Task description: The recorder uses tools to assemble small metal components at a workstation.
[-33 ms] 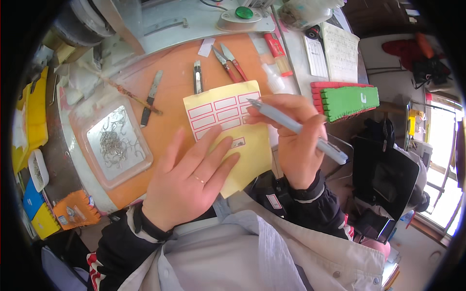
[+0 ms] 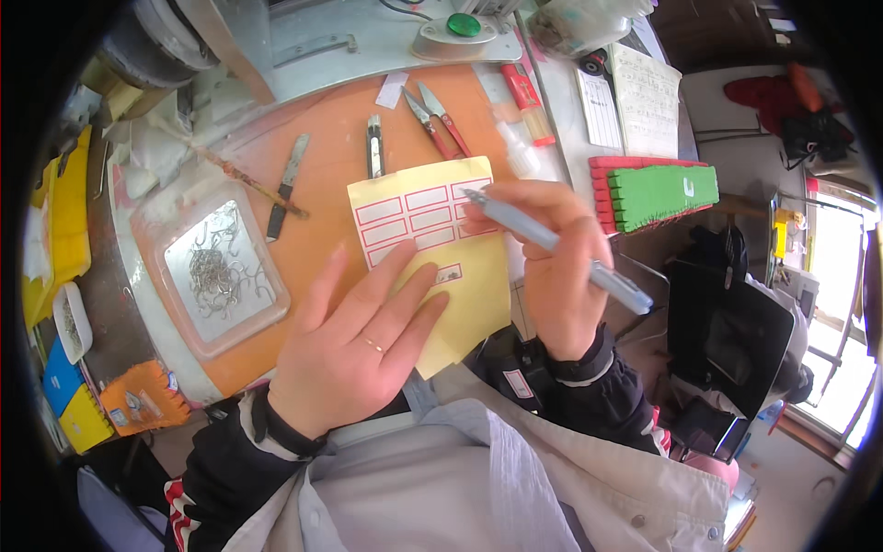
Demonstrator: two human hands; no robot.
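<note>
A yellow label sheet (image 2: 476, 294) lies on the orange work mat, with rows of white, red-bordered stickers on its upper part. My left hand (image 2: 354, 345) rests on the sheet's left side, fingers stretched and spread, holding nothing. My right hand (image 2: 563, 267) pinches a grey-blue pen (image 2: 529, 227), its tip at the sticker in the upper right corner. Whether the tip touches the paper I cannot tell. One small sticker with dark marks (image 2: 450, 274) sits lower on the sheet, beside my left fingertips.
A clear plastic tray (image 2: 262, 317) of metal hooks stands on the left. Beyond the sheet lie a utility knife (image 2: 374, 147), red-handled snips (image 2: 441, 124), a dark-handled blade (image 2: 280, 207) and a white bottle (image 2: 521, 152). Green foam (image 2: 667, 195) and an open notebook (image 2: 648, 101) are on the right.
The pen and my right hand have shifted very slightly left. The sheet's top edge sits a touch lower, while my left hand stays nearly in place.
</note>
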